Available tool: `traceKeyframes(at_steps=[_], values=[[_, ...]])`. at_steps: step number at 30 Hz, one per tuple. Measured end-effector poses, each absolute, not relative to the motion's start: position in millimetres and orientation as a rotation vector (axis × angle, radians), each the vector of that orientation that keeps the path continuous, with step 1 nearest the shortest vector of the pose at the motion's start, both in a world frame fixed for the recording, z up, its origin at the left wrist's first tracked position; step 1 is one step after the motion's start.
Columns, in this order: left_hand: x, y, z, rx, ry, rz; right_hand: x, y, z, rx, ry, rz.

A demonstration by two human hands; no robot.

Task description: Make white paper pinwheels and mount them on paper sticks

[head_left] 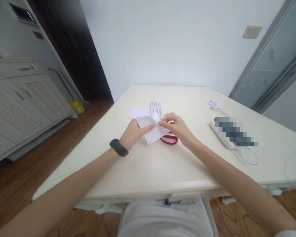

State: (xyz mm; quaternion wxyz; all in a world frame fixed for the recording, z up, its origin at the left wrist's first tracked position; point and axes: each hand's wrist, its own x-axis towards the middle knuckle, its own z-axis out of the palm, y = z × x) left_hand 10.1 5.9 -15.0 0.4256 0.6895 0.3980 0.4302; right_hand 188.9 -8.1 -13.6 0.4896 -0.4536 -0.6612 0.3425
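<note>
A: Nearest us, along the bottom of the frame, we have pale clothing (166, 219) over a lap, with a bare left forearm (64, 187) and right forearm (232, 169) slanting in from the lower corners.

B: And where do they meet?

A: Mid-frame, at a creased white sheet of paper (154, 134) above the table (143, 174). Our left hand (133, 134), below a dark wristband (118, 147), grips its left side, thumb flat on top; we judge that this steadies it and keeps a turned-in part from springing up.

B: What about our right hand (176, 127)?

A: Its thumb and forefinger close in a narrow pinch near the paper's middle, probably because that point needs finer control. Whether they clasp a corner, we cannot tell.

B: Why leave the red-handled scissors (169, 139) so close?

A: They lie partly under the paper and right hand, perhaps to stay within easy reach. Just beyond we see thin white sticks (156, 107) lined up, and a small paper stack (139, 112) to their left.

B: At the frame's right?

A: A folded paper shape (212, 104) on a stick, apparently set aside from our hands, and a white power strip (220, 135), partly pixelated.
</note>
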Motion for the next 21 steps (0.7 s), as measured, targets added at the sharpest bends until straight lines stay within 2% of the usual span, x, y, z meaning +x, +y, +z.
traceKeyframes(at_steps=[3,9,21], values=[[10.5,5.1,-14.6,1.707,0.989,1.074,187.6,-9.3,-12.9,-1.102,-1.595,0.851],[10.2,6.8,-16.2,1.753,1.000,1.096,188.5,-10.6,-12.0,-1.047,-1.571,1.097],[11.3,5.5,-16.6,1.758,1.002,1.061,184.6,-10.8,-15.0,-1.147,-1.524,0.968]])
